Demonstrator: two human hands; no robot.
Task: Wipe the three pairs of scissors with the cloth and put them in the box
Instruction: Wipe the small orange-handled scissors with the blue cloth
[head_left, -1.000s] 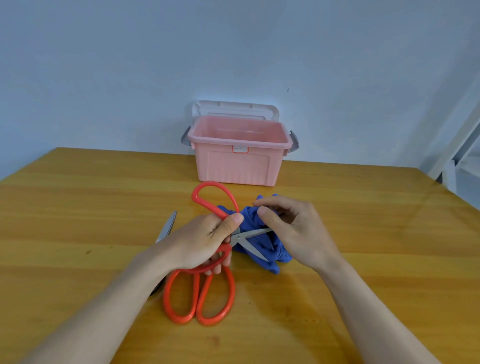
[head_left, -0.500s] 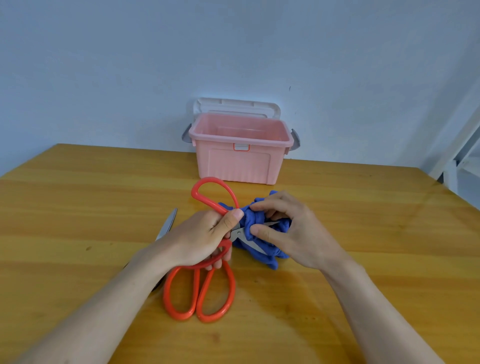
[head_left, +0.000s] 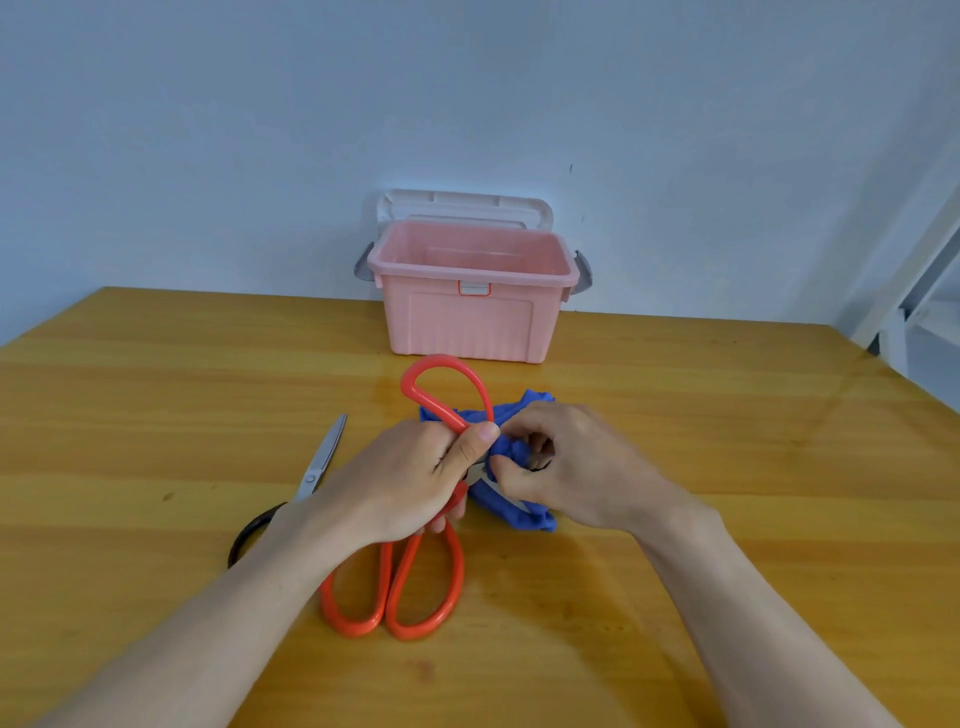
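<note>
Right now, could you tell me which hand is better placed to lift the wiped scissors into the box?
Probably the left hand: it already grips the red scissors by the handle, while the right hand only pinches the cloth around the blades. The pink box stands open straight ahead.

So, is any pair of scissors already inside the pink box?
No, the pink box looks empty inside, while one red pair is in the left hand and two other pairs lie on the table.
</note>
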